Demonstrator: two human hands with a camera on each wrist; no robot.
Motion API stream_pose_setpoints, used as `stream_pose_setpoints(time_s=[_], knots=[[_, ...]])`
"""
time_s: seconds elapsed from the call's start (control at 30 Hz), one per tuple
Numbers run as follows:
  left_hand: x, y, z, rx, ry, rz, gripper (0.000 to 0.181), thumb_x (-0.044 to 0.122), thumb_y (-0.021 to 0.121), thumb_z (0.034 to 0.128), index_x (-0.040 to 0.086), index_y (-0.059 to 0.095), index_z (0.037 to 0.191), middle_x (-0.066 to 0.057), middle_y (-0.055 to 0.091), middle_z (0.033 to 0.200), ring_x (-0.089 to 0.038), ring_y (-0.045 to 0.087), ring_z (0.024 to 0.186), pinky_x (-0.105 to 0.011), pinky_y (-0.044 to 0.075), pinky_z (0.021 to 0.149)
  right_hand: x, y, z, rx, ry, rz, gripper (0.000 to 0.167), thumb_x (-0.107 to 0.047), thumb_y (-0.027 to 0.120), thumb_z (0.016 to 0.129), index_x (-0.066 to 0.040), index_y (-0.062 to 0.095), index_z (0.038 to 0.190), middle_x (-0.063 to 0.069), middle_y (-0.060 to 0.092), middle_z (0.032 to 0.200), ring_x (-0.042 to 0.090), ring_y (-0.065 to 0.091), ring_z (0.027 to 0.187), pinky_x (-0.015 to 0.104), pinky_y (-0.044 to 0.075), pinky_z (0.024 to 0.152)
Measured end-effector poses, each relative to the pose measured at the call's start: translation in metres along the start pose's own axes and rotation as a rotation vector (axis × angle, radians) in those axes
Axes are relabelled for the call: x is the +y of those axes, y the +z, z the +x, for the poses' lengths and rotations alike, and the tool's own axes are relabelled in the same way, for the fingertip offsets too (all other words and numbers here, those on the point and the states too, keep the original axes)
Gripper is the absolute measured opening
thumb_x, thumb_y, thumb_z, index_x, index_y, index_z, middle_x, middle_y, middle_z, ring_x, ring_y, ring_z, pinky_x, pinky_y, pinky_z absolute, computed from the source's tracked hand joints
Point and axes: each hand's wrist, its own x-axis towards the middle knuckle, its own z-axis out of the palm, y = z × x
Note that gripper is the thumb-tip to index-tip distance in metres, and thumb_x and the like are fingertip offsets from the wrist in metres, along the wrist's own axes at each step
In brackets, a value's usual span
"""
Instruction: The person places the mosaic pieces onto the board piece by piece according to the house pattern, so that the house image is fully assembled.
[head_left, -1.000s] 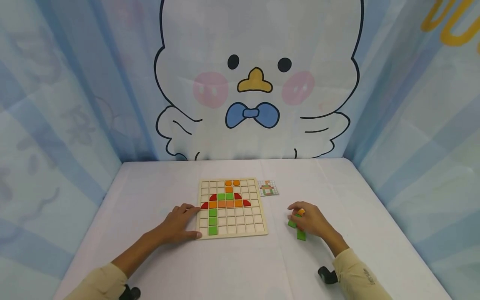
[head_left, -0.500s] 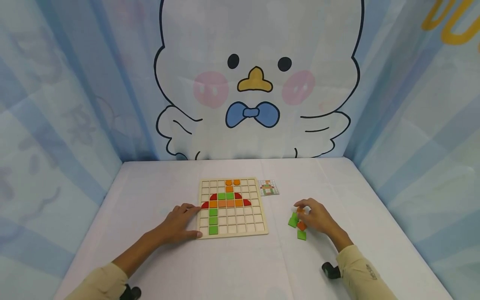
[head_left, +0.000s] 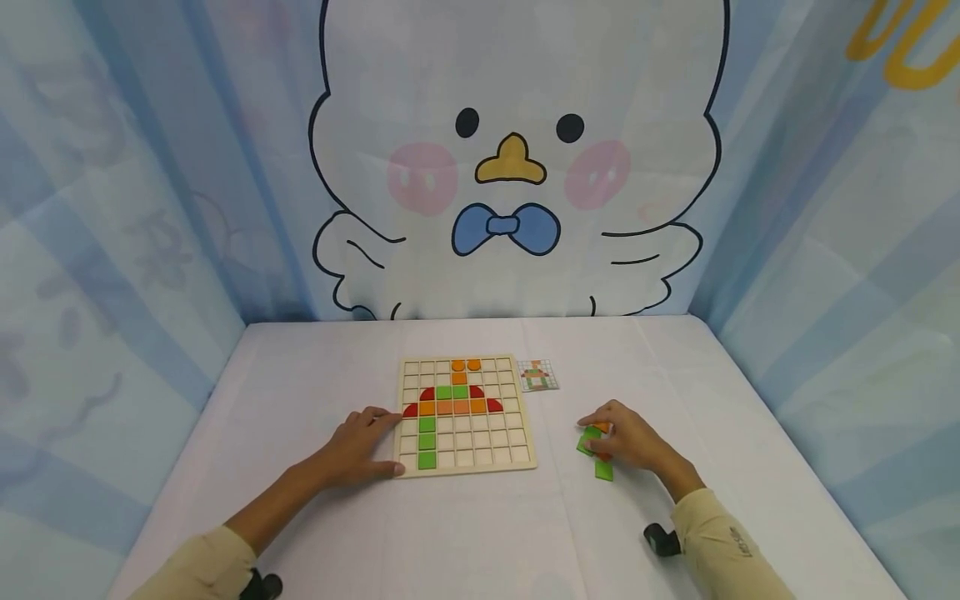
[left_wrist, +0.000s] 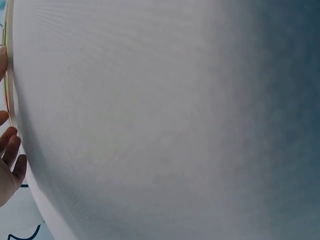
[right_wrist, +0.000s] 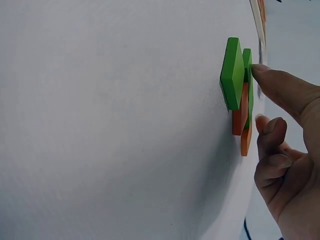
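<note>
On the table lies a wooden grid board [head_left: 483, 458] with orange, red and green tiles set in its cells. My left hand [head_left: 360, 446] rests along the board's left edge, thumb at the front corner and fingertips farther up. To the right of the board, my right hand [head_left: 630, 437] is over a small group of loose tiles. Its thumb and index finger stand apart about a green tile [head_left: 587, 440]; the right wrist view has the thumb [right_wrist: 280, 87] at the tiles. Another green tile [head_left: 603, 471] lies nearer, and orange tiles [right_wrist: 240, 112] are partly hidden by the hand.
A small pattern card [head_left: 537, 376] lies against the board's upper right side. White cloth [head_left: 480, 533] covers the table. A curtain with a cartoon figure [head_left: 510, 83] hangs behind, and curtains stand at both sides.
My right hand first drew back a little, uncovering a reddish-orange tile, then shifted left and down over the green tile. The left hand and board have stayed in place.
</note>
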Motion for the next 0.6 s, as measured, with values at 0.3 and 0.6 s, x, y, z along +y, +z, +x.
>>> stream_pose_setpoints(time_s=[0.3, 0.6], knots=[[0.0005, -0.001, -0.0003, 0.007, 0.005, -0.005, 0.09, 0.061, 0.078, 0.0758, 0.02, 0.046, 0.15, -0.01, 0.047, 0.146, -0.028, 0.045, 0.121, -0.053, 0.047, 0.102, 0.0027, -0.0022, -0.0003, -0.032, -0.007, 0.008, 0.033, -0.017, 0.082, 0.082, -0.012, 0.077, 0.114, 0.006, 0.058, 0.107, 0.017, 0.048, 0.085, 0.028, 0.041, 0.07], [0.0003, -0.0007, -0.0005, 0.007, 0.005, -0.002, 0.091, 0.061, 0.077, 0.0757, 0.02, 0.046, 0.15, -0.01, 0.048, 0.145, -0.028, 0.045, 0.121, -0.053, 0.048, 0.101, 0.0011, -0.0031, 0.0002, -0.063, 0.019, 0.006, 0.028, -0.019, 0.084, 0.081, -0.014, 0.079, 0.108, 0.003, 0.055, 0.105, 0.018, 0.051, 0.093, 0.033, 0.043, 0.08]])
